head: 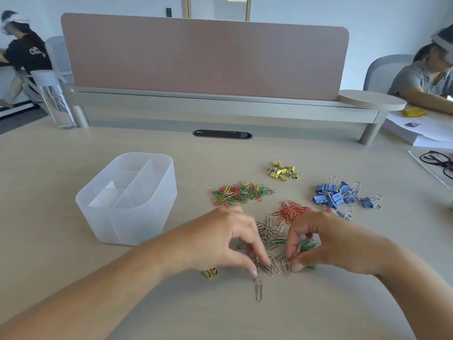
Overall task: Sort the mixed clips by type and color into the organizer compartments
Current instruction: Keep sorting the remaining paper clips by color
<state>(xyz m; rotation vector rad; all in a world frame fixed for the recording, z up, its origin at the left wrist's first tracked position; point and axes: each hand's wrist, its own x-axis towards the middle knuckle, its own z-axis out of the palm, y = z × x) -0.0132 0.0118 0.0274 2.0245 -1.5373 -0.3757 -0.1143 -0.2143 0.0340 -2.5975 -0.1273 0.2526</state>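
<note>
- A single silver wire paper clip (258, 290) lies alone on the pale wood counter (294, 315), nearest you.
- Your left hand (220, 241) arches over the clips with its fingers curled down. One fingertip sits just above that lone clip, and I cannot tell whether the hand pinches anything.
- Two small yellow paper clips (210, 273) lie beside your left wrist.
- Your right hand (326, 241) has thumb and forefinger drawn narrow over the clips; whether one is caught between them I cannot tell.
- Between your hands spreads the pile of silver paper clips (269, 231), with a few green paper clips (308, 245) under your right fingers.
- Just beyond lies a heap of red paper clips (290, 211).
- Farther on is the mixed heap of coloured paper clips (241, 192). The blue binder clips (335, 195) lie to its right and the yellow binder clips (283, 170) behind.
- The translucent white plastic organizer (137, 224) stands to the left, apart from all the clips.
</note>
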